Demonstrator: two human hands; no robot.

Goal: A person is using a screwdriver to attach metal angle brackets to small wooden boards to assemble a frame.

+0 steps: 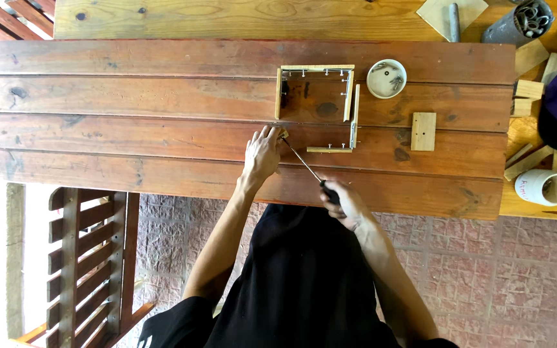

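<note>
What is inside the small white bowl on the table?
The bowl holds a few small dark metal pieces, probably screws, lying mostly toward its right side. Part of the pale bottom shows between them. Their exact number and kind are too small to tell.

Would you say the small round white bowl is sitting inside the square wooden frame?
No, the small round white bowl sits on the table just outside the square wooden frame.

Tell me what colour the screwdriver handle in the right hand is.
Black, seen in the head view: screwdriver, right hand.
</note>
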